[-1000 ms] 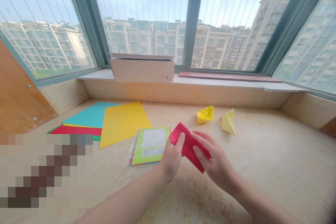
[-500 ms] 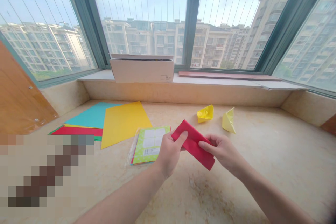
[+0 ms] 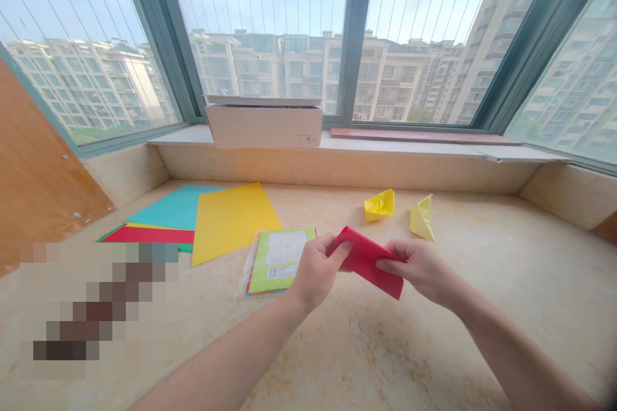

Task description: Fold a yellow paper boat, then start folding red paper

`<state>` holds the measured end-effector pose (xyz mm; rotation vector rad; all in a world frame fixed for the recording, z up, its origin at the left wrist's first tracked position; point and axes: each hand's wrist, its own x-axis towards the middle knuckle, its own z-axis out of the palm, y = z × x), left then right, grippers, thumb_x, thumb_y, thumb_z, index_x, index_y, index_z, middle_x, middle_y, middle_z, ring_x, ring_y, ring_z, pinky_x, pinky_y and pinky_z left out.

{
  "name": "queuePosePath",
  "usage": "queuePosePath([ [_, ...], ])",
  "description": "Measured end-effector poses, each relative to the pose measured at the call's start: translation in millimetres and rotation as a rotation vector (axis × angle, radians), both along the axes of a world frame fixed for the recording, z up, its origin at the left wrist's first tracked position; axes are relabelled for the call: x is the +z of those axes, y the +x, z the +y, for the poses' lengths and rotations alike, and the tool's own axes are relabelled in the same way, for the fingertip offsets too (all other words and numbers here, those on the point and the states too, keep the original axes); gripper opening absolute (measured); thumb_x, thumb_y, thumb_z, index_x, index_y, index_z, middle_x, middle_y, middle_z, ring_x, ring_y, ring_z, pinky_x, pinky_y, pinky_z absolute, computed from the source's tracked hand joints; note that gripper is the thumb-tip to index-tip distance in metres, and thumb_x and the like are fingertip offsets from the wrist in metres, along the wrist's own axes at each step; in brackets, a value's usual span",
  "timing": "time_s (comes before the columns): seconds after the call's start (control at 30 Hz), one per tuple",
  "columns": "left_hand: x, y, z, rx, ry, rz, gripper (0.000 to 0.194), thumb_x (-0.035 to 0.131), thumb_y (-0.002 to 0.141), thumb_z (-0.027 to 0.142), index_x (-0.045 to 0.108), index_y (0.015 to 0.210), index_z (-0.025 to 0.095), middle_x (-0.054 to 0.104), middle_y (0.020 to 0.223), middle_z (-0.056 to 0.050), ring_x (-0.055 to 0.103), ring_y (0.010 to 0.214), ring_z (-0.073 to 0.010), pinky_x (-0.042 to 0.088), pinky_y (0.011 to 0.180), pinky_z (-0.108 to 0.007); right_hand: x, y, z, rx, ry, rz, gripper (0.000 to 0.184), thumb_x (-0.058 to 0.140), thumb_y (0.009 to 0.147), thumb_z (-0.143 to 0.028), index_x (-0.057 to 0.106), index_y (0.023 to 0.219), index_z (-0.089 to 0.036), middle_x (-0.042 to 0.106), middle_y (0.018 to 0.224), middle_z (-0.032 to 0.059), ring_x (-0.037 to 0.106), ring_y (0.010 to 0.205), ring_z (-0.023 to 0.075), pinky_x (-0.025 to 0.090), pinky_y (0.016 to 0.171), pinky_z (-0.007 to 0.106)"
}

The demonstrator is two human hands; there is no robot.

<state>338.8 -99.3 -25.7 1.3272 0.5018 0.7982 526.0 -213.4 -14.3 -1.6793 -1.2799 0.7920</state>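
Observation:
A folded sheet of red paper (image 3: 370, 261) is held in the air between both hands, tilted down to the right. My left hand (image 3: 319, 270) grips its left end, thumb on top and fingers underneath. On the right end, my right hand (image 3: 418, 268) pinches the paper with the thumb near its middle; the fingers behind it are partly hidden. Beyond the hands stand a bright yellow folded paper boat (image 3: 380, 205) and a pale yellow folded paper piece (image 3: 422, 218). Left of my left hand lies a green-patterned paper pack (image 3: 279, 260) in a clear sleeve.
Loose coloured sheets lie at the left: a large yellow sheet (image 3: 234, 221), a blue sheet (image 3: 166, 207) and a red sheet (image 3: 159, 234). On the window sill rest a white box (image 3: 265, 126) and a long reddish board (image 3: 424, 136). The lower left is blurred out.
The red paper has tilted slightly and now looks flatter, with its lower right end raised. Both hands keep hold of it. The whole view has shifted a little.

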Motion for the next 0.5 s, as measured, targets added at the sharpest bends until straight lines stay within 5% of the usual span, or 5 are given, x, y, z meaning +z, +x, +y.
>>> queuePosePath([
  [0.23,-0.2,-6.8,1.3,-0.161,0.201,0.118,0.035,0.074,0.085,0.046,0.076,0.097,0.013,0.07,0.072,-0.006,0.063,0.062,-0.0154,0.049,0.058,-0.024,-2.3,13.6,-4.2,0.052,-0.085,0.017,0.018,0.076,0.077,-0.038,0.077,0.074,-0.02,0.072,0.07,0.0027,0.061,0.064,0.0188,0.043,0.058,0.029],
  [0.5,-2.5,-9.1,1.6,-0.167,0.485,0.249,0.034,0.058,0.097,0.042,0.076,0.083,0.018,0.064,0.06,-0.002,0.056,0.056,-0.014,0.039,0.053,-0.022,8.8,0.9,-10.1,0.224,-0.078,-0.149,0.013,0.073,0.082,-0.033,0.077,0.074,-0.023,0.074,0.073,0.0009,0.064,0.067,0.0191,0.045,0.058,0.028],
])
